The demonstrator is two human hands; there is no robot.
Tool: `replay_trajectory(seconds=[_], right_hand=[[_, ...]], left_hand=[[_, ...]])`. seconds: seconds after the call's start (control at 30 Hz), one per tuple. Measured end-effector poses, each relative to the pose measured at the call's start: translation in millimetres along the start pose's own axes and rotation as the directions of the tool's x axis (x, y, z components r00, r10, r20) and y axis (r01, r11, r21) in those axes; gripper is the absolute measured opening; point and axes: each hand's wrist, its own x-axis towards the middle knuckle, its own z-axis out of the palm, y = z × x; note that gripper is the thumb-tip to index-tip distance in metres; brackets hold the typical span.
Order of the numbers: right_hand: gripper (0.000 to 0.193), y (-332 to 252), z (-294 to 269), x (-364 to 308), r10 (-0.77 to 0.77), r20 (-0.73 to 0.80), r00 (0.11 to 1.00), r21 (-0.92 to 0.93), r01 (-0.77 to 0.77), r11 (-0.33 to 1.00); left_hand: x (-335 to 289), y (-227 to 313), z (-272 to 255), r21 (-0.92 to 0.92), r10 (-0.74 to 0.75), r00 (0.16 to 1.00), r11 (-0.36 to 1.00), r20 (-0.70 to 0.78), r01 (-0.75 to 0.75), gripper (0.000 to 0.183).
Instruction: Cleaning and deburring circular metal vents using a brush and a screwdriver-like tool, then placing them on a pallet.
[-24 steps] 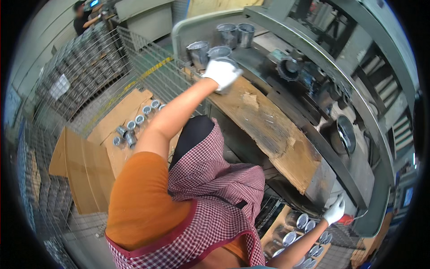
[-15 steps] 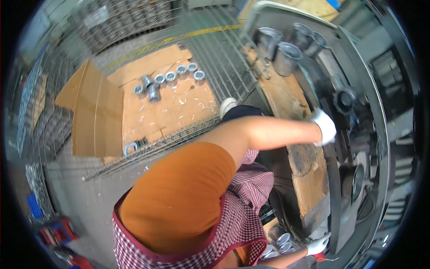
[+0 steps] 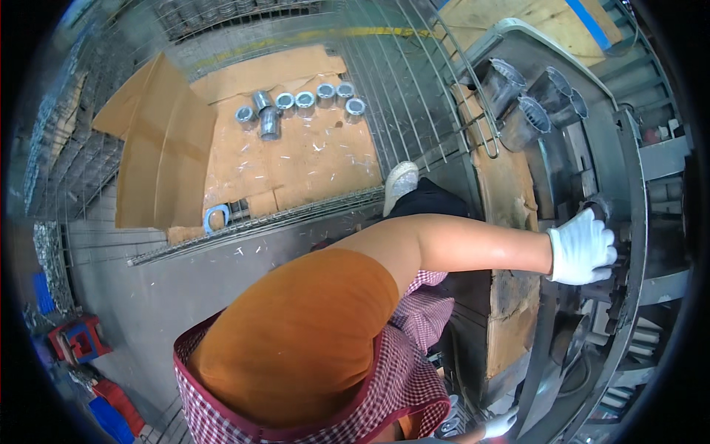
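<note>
My left hand (image 3: 583, 250), in a white glove, reaches across to the machine on the right. Its fingers curl over a dark metal part that the hand mostly hides. My right hand (image 3: 501, 423), also gloved, is low at the picture's bottom edge. A reddish handle barely shows beneath it; the fingers seem closed around it, and the rest is cut off. Above my left hand, several grey metal cups with flared rims (image 3: 526, 122) stand in the machine's tray (image 3: 510, 28). Below it sits a round metal part (image 3: 571, 339).
A brown board (image 3: 510, 314) runs along the machine's near side. A wire cage (image 3: 414, 81) holds cardboard (image 3: 296, 159) with several short metal cylinders (image 3: 305, 103) on it. An upright cardboard flap (image 3: 166, 155) is on its left. Red and blue tools (image 3: 81, 339) lie lower left.
My left hand has moved right and down, farther onto the machine. My right hand has shifted left and down toward the bottom edge. The whole view has shifted too.
</note>
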Motion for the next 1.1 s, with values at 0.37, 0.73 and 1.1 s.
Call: replay_trajectory(seconds=[0.37,0.73,1.1], right_hand=[[0.028,-11,18,-23,0.018,-0.241,0.97,0.087,0.004,0.996],[0.052,-12,28,-15,-0.013,-0.353,0.935,-0.003,0.012,1.0],[0.051,-24,22,-25,0.014,-0.302,0.953,-0.058,-0.033,0.998]], left_hand=[[33,-15,2,-0.075,0.264,0.959,0.963,0.103,-0.257,0.018],[-16,-92,32,0.146,-0.253,0.509,0.96,0.823,0.24,0.058],[-36,-167,76,0.096,-0.367,0.468,0.857,0.804,0.507,0.053]])
